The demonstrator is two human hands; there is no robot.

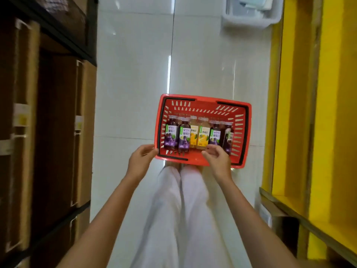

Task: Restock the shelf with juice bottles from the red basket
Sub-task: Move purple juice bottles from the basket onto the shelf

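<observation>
A red basket [204, 100] with black handles folded down sits on the white tiled floor in front of my feet. Several juice bottles lie side by side in it: purple grape bottles [171, 133] on the left and right, two yellow orange-juice bottles [203, 136] in the middle. My left hand [140, 161] hovers at the basket's near left corner, fingers curled and apart, holding nothing. My right hand [217, 161] is over the near rim, fingertips close to the bottoms of the middle bottles, with nothing gripped. The yellow shelf [301, 117] stands on the right.
Dark shelving with cardboard boxes [85, 132] lines the left side of the aisle. A translucent plastic bin [251, 14] stands on the floor at the far end. A wooden ledge [289, 211] juts from the yellow shelf at lower right. My white trousers [183, 209] fill the lower middle.
</observation>
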